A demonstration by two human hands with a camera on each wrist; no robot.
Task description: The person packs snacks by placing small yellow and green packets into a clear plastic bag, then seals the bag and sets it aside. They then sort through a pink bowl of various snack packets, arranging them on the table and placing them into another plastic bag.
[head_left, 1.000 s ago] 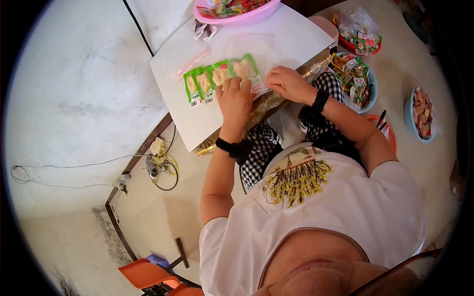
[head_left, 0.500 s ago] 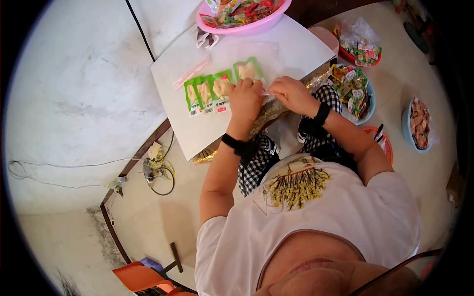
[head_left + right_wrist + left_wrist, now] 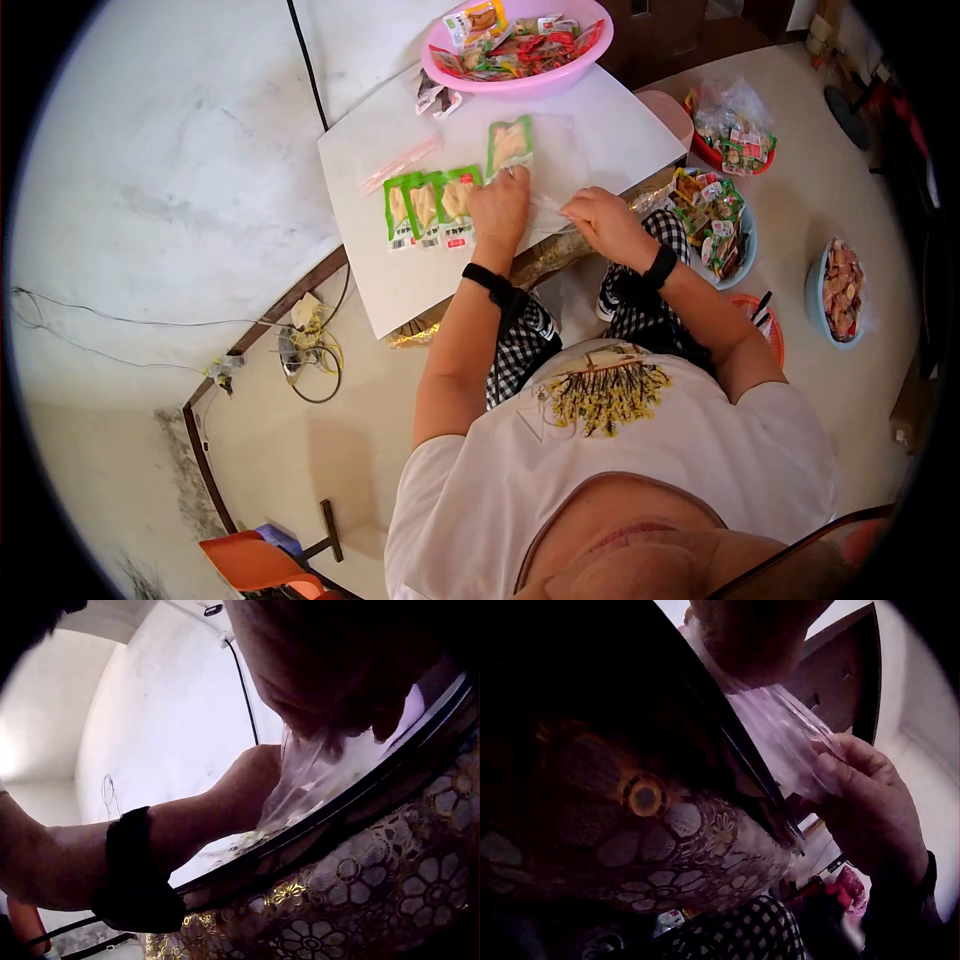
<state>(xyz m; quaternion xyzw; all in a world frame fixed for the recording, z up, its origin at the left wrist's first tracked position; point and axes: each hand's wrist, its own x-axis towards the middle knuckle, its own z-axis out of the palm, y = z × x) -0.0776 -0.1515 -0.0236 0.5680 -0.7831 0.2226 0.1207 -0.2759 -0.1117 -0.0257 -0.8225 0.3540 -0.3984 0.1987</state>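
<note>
On the white table, a clear plastic bag lies spread around one green-edged food packet with pale contents. My left hand holds this packet at its near end, fingers bent over it. My right hand pinches the near edge of the bag, thumb against fingers; the right hand and gathered film also show in the left wrist view. Left of my left hand lie several similar packets in an overlapping row. In the right wrist view, film partly hides the left hand.
A pink basin of packets stands at the table's far end, with a pink plastic strip nearer. On the floor to the right are a red basin, blue basins and an orange basket. A wall adjoins the table's left side.
The packet under my left hand has moved away from the row, farther up into the bag. My right hand keeps its pinch on the bag's edge. The head view has shifted.
</note>
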